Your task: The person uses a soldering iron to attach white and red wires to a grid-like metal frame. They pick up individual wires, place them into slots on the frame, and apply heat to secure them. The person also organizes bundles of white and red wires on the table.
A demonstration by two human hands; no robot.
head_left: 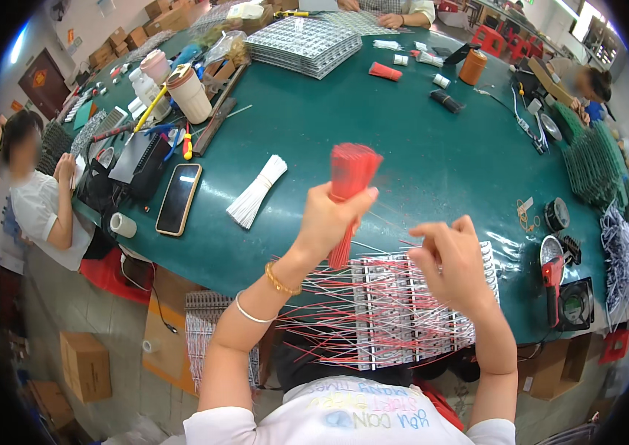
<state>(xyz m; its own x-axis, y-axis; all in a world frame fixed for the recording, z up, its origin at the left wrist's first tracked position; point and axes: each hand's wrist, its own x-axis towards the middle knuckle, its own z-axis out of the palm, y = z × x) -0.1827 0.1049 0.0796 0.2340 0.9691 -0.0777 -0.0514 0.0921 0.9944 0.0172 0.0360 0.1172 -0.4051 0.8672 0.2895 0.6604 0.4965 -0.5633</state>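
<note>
My left hand (338, 215) is closed around a bundle of thin red wires (354, 172), held upright above the near part of the table. The bundle's lower end sticks out beneath my fist. To its right, my right hand (454, 261) hovers with bent fingers, thumb and forefinger apart and nothing visible between them. Below it lies a panel of circuit boards (389, 311) at the table's near edge, crossed by many red and white wires that spread out to the left. A tied bundle of white wires (257, 191) rests on the table left of my left hand.
A phone (179, 199) and a cup (189, 94) stand left on the green table (292, 119). Stacked panels (304, 46) lie at the back. Near the right edge are a red-handled tool (552, 289) and a small fan (575, 304). Other people sit around.
</note>
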